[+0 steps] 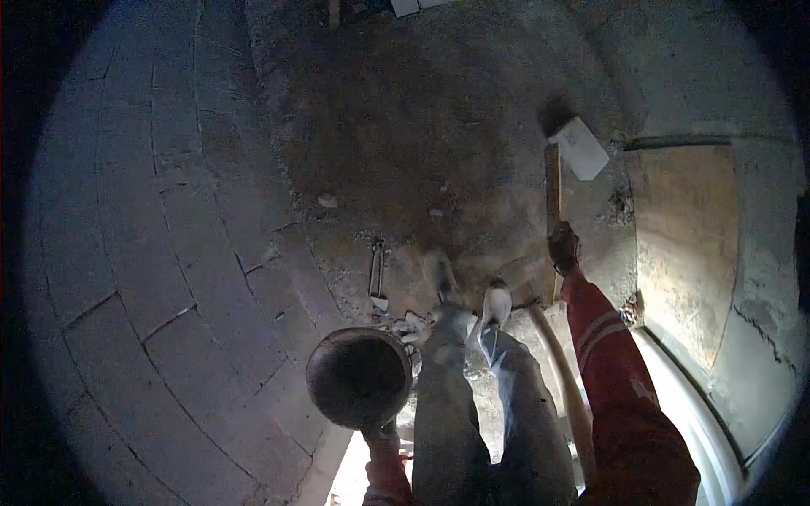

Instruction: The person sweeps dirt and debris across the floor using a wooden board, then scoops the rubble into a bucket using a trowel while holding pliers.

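My left hand [381, 440] is at the bottom, closed on the edge of a dark round pan [359, 378] held beside my legs. To the right, my right hand [564, 247] reaches forward in a red sleeve, its fingers wrapped round a long, thin, yellowish strip [553, 190]. The strip points away from me, and its far end is beside a pale block [580, 149] on the floor. Whether the strip touches the block I cannot tell.
A block wall [160, 253] fills the left side. A metal tool [377, 274] and rubble [411, 325] lie near my feet. At right are a board [685, 244] set in the wall and a pale curved pipe [688, 405]. Another curved pipe [561, 371] runs beside my leg.
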`<state>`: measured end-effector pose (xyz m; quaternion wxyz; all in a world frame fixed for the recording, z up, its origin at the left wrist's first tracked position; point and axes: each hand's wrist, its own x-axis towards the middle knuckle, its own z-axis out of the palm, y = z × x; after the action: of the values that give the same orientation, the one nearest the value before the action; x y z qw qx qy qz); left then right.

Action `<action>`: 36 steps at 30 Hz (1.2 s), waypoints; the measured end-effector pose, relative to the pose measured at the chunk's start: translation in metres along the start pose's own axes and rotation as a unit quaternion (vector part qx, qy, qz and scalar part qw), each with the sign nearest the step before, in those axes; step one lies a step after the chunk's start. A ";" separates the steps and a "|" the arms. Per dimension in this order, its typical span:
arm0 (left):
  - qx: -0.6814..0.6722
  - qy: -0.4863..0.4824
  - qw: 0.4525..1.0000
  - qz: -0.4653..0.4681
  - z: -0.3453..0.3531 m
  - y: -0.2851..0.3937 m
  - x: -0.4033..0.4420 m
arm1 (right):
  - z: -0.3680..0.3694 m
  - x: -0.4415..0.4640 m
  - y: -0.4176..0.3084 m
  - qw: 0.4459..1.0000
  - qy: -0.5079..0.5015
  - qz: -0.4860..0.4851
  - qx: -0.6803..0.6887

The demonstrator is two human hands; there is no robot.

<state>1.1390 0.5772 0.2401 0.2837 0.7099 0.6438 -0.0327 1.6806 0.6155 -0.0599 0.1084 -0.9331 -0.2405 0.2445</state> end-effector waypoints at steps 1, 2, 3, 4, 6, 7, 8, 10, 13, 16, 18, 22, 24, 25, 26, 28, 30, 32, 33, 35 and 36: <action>-0.003 0.001 1.000 -0.001 0.004 0.012 0.016 | 0.015 0.017 -0.009 0.999 0.046 -0.012 -0.014; -0.015 0.000 1.000 -0.010 0.009 0.018 0.034 | 0.033 0.038 -0.013 0.999 0.047 -0.014 -0.016; -0.043 -0.003 0.998 -0.038 0.014 0.018 0.048 | 0.051 0.056 -0.015 0.996 0.071 -0.034 -0.035; -0.083 -0.006 0.994 -0.075 0.019 0.017 0.064 | 0.071 0.074 -0.011 0.993 0.093 -0.052 -0.054; -0.189 -0.002 0.968 -0.165 0.027 0.012 0.098 | 0.108 0.135 -0.002 0.997 0.064 -0.022 -0.021; -0.251 0.002 0.944 -0.214 0.029 0.008 0.117 | 0.125 0.168 0.006 0.999 0.035 0.008 0.013; -0.310 0.008 0.913 -0.263 0.030 0.005 0.131 | 0.143 0.192 0.016 0.998 0.002 0.042 0.044; -0.418 0.028 0.836 -0.354 0.034 0.002 0.172 | 0.177 0.235 0.007 0.994 -0.042 0.080 0.055; -0.517 0.067 0.732 -0.440 0.042 -0.006 0.229 | 0.190 0.291 -0.071 0.993 0.091 -0.017 -0.070; -0.590 0.108 0.640 -0.481 0.052 -0.019 0.277 | 0.198 0.292 -0.212 0.987 0.080 0.023 -0.134; -0.629 0.137 0.586 -0.493 0.059 -0.028 0.301 | 0.214 0.278 -0.303 0.984 0.038 0.035 -0.170; -0.696 0.198 0.480 -0.495 0.078 -0.049 0.332 | 0.251 0.244 -0.421 0.977 -0.113 -0.058 -0.170; -0.723 0.217 0.444 -0.482 0.093 -0.067 0.334 | 0.300 0.240 -0.389 0.958 -0.103 -0.124 -0.238; -0.730 0.218 0.447 -0.470 0.116 -0.093 0.316 | 0.319 0.242 -0.356 0.944 -0.126 -0.238 -0.190; -0.737 0.219 0.449 -0.455 0.128 -0.100 0.312 | 0.311 0.248 -0.353 0.930 -0.134 -0.298 -0.166; -0.707 0.241 0.494 -0.445 0.108 -0.066 0.346 | 0.300 0.267 -0.338 0.914 -0.152 -0.342 -0.155; -0.652 0.269 0.560 -0.435 0.092 -0.032 0.370 | 0.269 0.292 -0.330 0.916 -0.171 -0.314 -0.184; -0.581 0.216 0.676 -0.398 0.088 -0.032 0.361 | 0.235 0.322 -0.310 0.913 -0.193 -0.287 -0.218; -0.517 0.152 0.763 -0.357 0.085 -0.048 0.345 | 0.207 0.340 -0.298 0.913 -0.191 -0.277 -0.229; -0.363 0.027 0.895 -0.257 0.092 -0.071 0.316 | 0.143 0.378 -0.274 0.919 -0.152 -0.276 -0.237; -0.323 0.057 0.912 -0.248 0.109 -0.059 0.314 | 0.114 0.397 -0.264 0.921 -0.127 -0.281 -0.239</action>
<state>1.1713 0.8106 -0.0019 0.4432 0.3977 0.7897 0.1477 1.8215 1.0515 -0.2333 -0.0854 -0.7864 -0.5556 0.2562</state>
